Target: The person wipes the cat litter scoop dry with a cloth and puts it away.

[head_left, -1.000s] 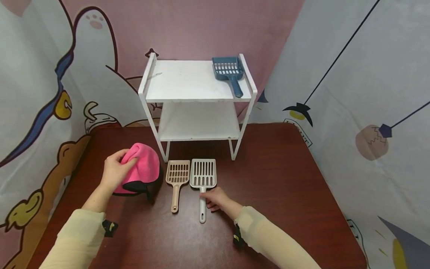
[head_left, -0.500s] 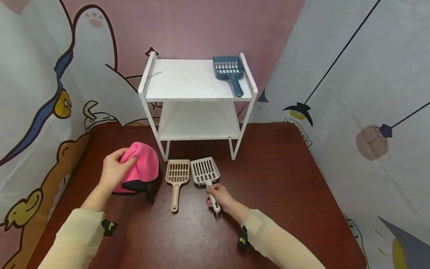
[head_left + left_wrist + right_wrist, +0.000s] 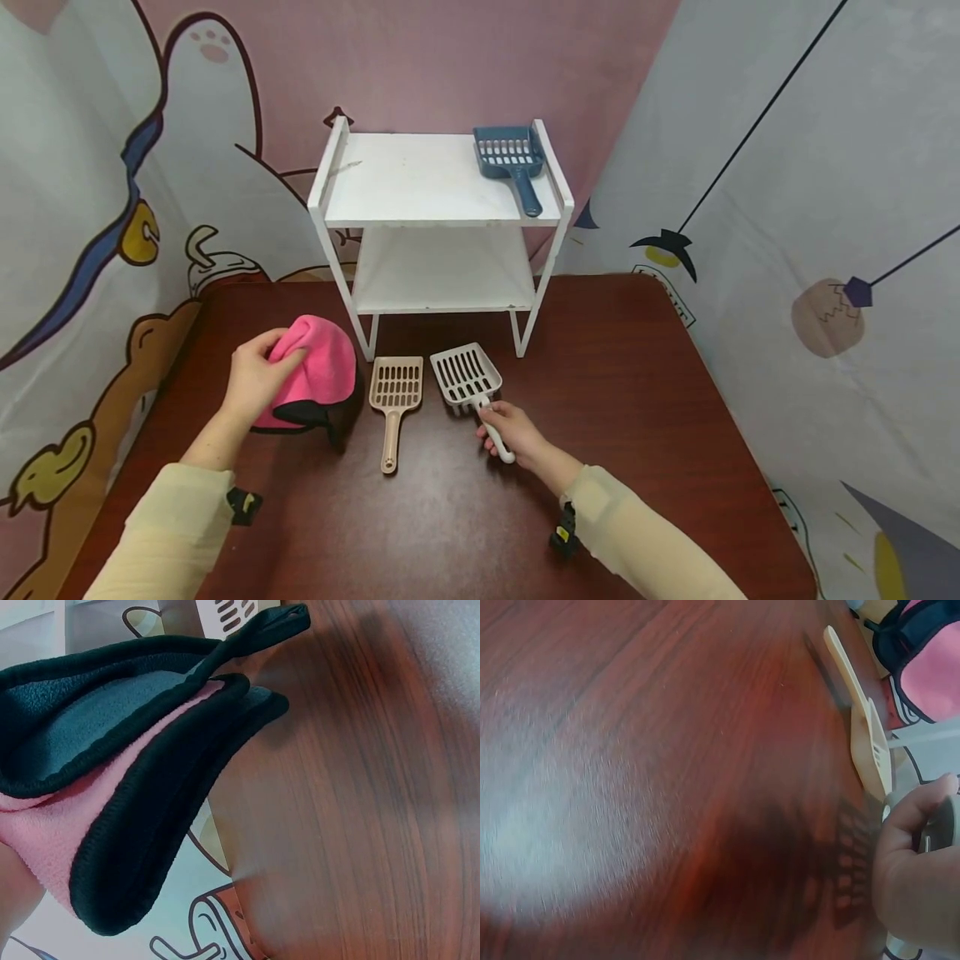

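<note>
My left hand (image 3: 258, 379) pinches a folded pink cloth (image 3: 328, 358) with black edging. In the left wrist view its dark grey inner side and a black loop show. On the right, my other hand (image 3: 517, 435) grips the handle of a pale grey litter scoop (image 3: 467, 372), thumb on top. That scoop is tilted, its slotted head pointing up and left. In the right wrist view its slotted shadow falls on the table below the hand. A beige litter scoop (image 3: 396, 383) lies flat between the cloth and the grey scoop, handle toward me.
A white two-tier shelf (image 3: 420, 179) stands at the back of the brown table (image 3: 637, 400). A blue litter scoop (image 3: 506, 157) lies on its top tier, at the right. Printed cloth walls (image 3: 787, 167) surround the table on three sides.
My right hand has taken hold of the grey scoop's handle, raised it and moved it right, turning its head to the upper left. The left hand and pink cloth have stayed in place.
</note>
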Demonstrator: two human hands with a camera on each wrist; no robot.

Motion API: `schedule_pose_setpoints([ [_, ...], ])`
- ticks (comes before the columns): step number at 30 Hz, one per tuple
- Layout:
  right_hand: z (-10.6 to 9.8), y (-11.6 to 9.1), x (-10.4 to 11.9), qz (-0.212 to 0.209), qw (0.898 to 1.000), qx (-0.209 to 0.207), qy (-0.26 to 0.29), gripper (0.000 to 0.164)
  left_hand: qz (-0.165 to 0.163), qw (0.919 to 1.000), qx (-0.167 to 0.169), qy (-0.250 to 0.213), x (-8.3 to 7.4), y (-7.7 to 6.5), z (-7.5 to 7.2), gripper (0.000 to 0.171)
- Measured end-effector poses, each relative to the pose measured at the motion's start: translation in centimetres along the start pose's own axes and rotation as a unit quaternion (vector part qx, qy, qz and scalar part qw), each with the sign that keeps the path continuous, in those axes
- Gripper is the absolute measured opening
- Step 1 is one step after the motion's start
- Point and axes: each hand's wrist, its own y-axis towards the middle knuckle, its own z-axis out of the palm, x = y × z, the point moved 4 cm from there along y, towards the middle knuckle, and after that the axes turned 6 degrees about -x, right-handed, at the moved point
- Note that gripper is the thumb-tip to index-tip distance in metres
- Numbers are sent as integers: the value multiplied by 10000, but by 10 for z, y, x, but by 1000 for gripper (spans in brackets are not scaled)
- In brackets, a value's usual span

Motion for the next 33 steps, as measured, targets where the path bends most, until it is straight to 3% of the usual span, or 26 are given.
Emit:
schedule_pose_setpoints([
  [17, -21, -11, 25, -302, 9968, 534, -511, 40, 26, 10000, 65, -61, -8, 3, 4, 28],
  [22, -26, -14, 30, -375, 9930, 887, -687, 39, 8, 9999, 125, -44, -12, 3, 5, 28],
  [33, -31, -21, 38, -454, 9841, 1661, -431, 28, 61, 9995, 319, -21, -22, 6, 12, 27],
])
